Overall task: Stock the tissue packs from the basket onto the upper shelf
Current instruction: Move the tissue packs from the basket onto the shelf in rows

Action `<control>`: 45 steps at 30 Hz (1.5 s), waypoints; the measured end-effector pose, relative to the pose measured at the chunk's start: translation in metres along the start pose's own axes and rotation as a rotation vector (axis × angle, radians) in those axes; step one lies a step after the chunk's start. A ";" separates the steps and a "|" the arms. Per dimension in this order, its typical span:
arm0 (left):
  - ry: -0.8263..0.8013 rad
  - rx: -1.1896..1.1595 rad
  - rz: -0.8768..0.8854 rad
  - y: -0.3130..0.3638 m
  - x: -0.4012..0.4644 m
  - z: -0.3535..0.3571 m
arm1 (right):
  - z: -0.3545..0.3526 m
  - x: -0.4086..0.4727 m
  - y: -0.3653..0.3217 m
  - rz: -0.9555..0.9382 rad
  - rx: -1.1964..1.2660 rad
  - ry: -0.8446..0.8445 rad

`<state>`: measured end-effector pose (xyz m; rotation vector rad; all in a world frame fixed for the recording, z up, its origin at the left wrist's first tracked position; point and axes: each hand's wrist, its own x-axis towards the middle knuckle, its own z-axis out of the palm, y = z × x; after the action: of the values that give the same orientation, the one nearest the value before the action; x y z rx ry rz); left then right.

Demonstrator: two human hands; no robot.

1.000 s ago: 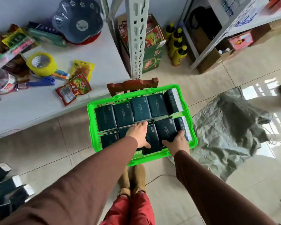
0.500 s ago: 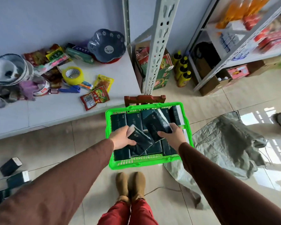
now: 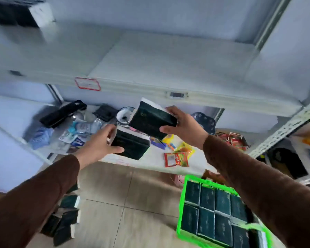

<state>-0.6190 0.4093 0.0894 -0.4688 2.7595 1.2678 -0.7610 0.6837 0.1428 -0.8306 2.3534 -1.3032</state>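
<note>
Dark tissue packs raised toward the upper shelf

Dark green packs are gripped, one in each of the hands, in front of the shelving. The left hand (image 3: pixel 98 142) is clamped on the lower tissue pack (image 3: pixel 131 144), thumb beneath and fingers above, its long axis lying roughly level and running rightward. The right hand (image 3: pixel 183 125) is clamped on the higher tissue pack (image 3: pixel 150 119), tilted, with a pale end pointed up and left toward the upper shelf (image 3: pixel 150 59) just above. The two packs are held close together; contact cannot be told. Below the right forearm, the green basket (image 3: pixel 183 197) is seen on the floor, packed with rows of further packs. Loose packs (image 3: pixel 64 221) are seen on the floor below the left forearm.
</note>
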 end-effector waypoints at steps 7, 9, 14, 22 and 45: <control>0.217 -0.089 0.101 -0.067 -0.027 -0.204 | 0.080 0.122 -0.170 -0.246 -0.024 0.029; 0.261 -0.114 0.106 -0.083 -0.031 -0.254 | 0.101 0.154 -0.204 -0.268 -0.008 0.045; 0.400 -0.094 0.166 -0.115 -0.004 -0.374 | 0.143 0.243 -0.280 -0.299 0.036 0.054; 0.517 -0.067 0.119 -0.184 0.096 -0.513 | 0.207 0.398 -0.340 -0.321 0.003 0.023; 0.506 -0.310 0.124 -0.354 0.338 -0.728 | 0.350 0.633 -0.398 -0.164 -0.093 0.072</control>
<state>-0.7869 -0.4376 0.2464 -0.7428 3.0294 1.8465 -0.9346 -0.1088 0.2933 -1.0415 2.4621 -1.3151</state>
